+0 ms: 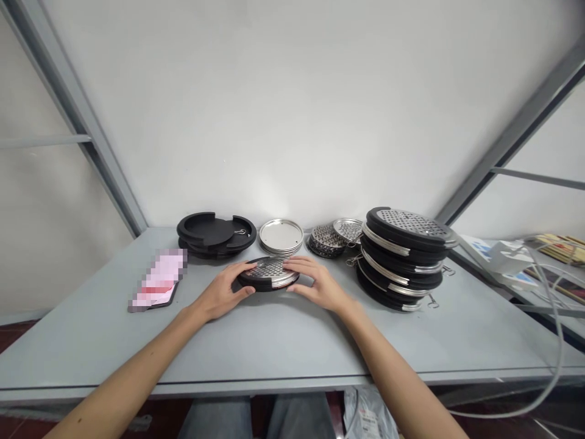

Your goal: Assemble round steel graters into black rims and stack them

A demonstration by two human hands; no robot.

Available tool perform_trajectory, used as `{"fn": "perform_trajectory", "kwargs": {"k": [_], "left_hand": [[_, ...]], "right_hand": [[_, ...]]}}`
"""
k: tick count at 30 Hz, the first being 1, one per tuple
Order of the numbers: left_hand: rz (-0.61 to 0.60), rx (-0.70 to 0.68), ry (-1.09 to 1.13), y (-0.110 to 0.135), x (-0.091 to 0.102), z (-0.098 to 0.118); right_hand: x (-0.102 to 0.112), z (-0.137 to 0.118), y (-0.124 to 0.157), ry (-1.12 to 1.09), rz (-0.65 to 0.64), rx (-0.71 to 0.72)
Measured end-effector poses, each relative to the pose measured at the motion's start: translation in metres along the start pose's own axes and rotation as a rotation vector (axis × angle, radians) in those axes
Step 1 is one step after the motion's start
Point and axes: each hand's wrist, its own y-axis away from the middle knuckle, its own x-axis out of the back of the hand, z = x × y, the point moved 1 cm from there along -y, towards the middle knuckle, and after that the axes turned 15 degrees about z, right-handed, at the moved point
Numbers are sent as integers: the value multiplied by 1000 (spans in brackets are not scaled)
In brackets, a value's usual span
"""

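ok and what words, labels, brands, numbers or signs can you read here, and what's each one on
No text can be read.
Phone: pixelated, unreadable.
Label on the plastic bag below the table: too small and blurred.
Blue-and-white sheet at right: nothing legible.
Perforated disc between left hand and right hand: no lettering visible.

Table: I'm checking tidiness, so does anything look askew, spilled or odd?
The tall stack looks askew: its upper discs sit farther right than the lower ones, and hooks stick out unevenly. No spill shows.
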Motion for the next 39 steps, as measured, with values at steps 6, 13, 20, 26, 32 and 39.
{"fn": "perform_trajectory", "kwargs": {"k": [6, 13, 20, 26, 32, 39], "left_hand": [[-9, -65, 0, -1, 1, 8], [-11, -61, 28, -3, 1, 4], [33, -74, 22, -4, 2, 3], [5, -125, 15, -3, 4, 6], [-60, -111, 36, -1, 5, 3], [-39, -63, 49, 2, 0, 11]], "right_hand": [[0, 3, 1, -16, 46, -11], [1, 1, 2, -4, 66, -35], [5, -1, 1, 46, 87, -26], [9, -4, 0, 43, 58, -19], [11, -6, 1, 26, 6, -44], [10, -6, -2, -173, -7, -223]]}}
